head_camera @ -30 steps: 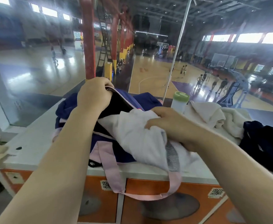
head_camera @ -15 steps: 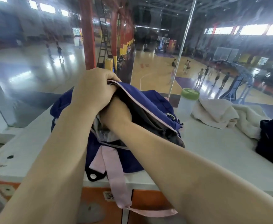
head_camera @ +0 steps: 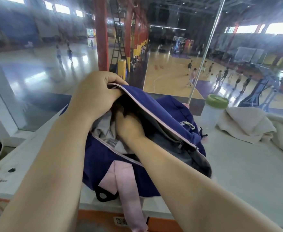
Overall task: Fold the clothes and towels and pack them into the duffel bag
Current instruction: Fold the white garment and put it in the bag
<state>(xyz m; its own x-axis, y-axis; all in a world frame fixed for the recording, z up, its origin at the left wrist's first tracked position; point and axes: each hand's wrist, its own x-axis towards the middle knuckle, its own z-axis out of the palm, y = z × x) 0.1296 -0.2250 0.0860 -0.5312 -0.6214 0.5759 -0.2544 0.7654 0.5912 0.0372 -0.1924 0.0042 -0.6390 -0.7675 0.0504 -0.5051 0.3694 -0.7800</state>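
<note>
Inside navy fabric duffel bag (head_camera: pixel 167 114) w/ pink trim, our right hand (head_camera: pixel 129 126) stays buried, fingers hidden, grip unclear; left hand (head_camera: pixel 95 96) still pinches flap up.

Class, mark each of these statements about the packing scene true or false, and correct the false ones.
1. The left hand grips the edge of the duffel bag. True.
2. The right hand rests flat on the counter. False: it reaches inside the bag.
3. The bottle has a green lid. True.
4. The cream towel is already in the bag. False: it lies on the counter, right of the bottle.
</note>
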